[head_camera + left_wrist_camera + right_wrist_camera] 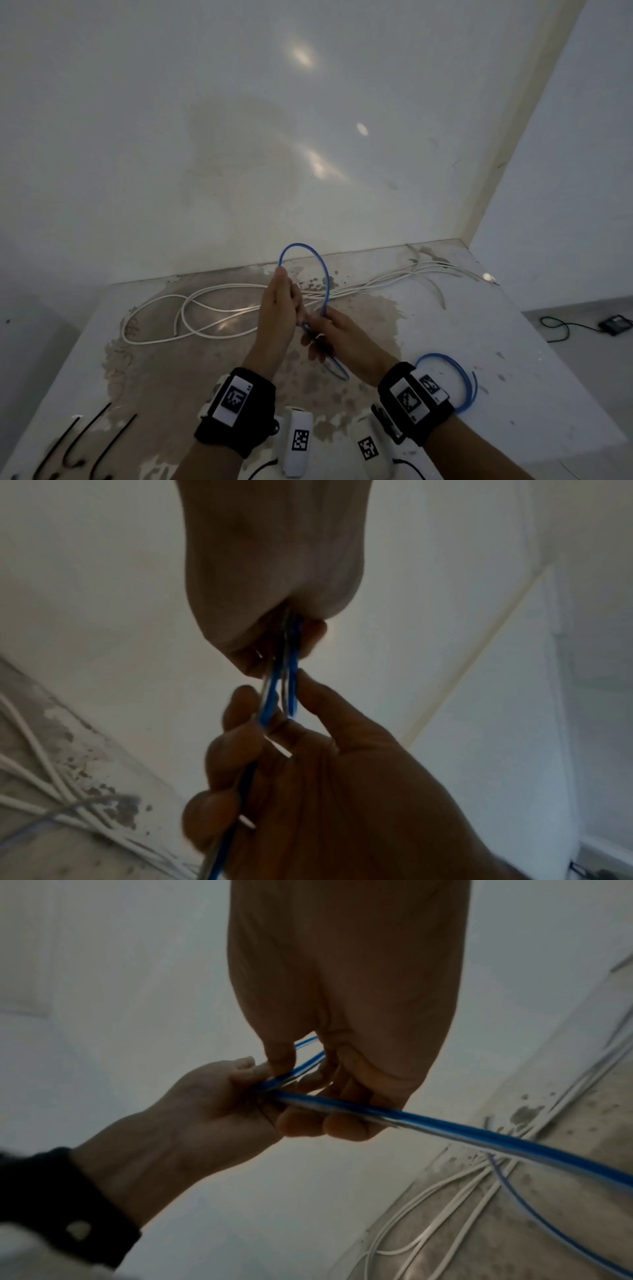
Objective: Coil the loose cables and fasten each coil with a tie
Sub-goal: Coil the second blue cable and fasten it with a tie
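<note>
Arching above the two hands, the thin blue cable [323, 274] forms an upright loop over the stained white tabletop [445, 342], its strands gathered together between the palms. The left hand [279, 315] stands nearly vertical, fingers extended upward and pressed close together, with the blue strands pinched between thumb and fingers, as the left wrist view shows. The right hand [334, 337], just beside and below the left hand and touching it at the fingers, has its fingers curled round the same strands [377, 1115]; a short bight of the blue cable drops beneath this hand toward the tabletop. A further arc of blue cable [459, 380] lies on the tabletop to the right of the right wrist; whether it joins the held length cannot be told. Beyond the hands, toward the wall, a long white cable [212, 308] sprawls in loose loops across the tabletop. Three black ties [89, 442] lie side by side at the near left corner of the tabletop, well apart from the hands. Both wrists carry black bands with printed square markers [236, 397].
</note>
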### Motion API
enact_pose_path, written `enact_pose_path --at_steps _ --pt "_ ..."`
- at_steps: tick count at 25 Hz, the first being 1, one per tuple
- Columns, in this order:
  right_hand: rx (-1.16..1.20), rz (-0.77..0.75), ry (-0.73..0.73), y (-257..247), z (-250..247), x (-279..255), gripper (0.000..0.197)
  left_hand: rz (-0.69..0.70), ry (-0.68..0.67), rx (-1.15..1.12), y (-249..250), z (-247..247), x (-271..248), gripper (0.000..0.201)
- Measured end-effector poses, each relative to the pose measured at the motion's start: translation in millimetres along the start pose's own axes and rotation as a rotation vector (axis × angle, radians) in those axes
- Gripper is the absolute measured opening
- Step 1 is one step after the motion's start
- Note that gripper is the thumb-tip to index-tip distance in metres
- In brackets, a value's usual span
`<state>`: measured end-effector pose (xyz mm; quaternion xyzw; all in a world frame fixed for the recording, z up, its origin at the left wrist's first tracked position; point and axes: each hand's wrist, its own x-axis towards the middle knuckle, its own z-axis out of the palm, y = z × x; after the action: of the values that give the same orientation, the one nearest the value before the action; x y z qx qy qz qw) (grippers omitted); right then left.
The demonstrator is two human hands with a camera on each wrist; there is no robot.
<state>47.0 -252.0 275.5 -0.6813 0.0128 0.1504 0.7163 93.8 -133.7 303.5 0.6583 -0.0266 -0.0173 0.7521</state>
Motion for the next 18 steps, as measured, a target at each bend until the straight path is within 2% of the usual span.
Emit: enact_pose_path --at_steps 3,7,10,12,15,18 --pt "-0.236 -0.044 -0.105 7 -1 -6 0.022 -0.226 0.081 -0.283 7 -9 7 0.040" --pt "-0.645 -0.182 -0.149 18 -20 -9 0.018 -0.297 -0.011 -0.253 12 -33 13 0.036" --pt "-1.115 -0.307 0.062 27 -39 -10 0.020 -0.350 -0.119 -0.158 17 -45 14 0.037" --pt "-1.285 -0.263 0.205 29 -49 -11 0.019 -0.369 -0.142 -0.111 21 -48 14 0.037" --pt "-1.113 -0.161 0.319 37 -61 -12 0.010 -0.360 -0.155 -0.018 28 -53 17 0.038" --pt "-0.823 -0.153 0.462 43 -63 -8 0.026 -0.319 -0.202 0.092 35 -49 14 0.038"
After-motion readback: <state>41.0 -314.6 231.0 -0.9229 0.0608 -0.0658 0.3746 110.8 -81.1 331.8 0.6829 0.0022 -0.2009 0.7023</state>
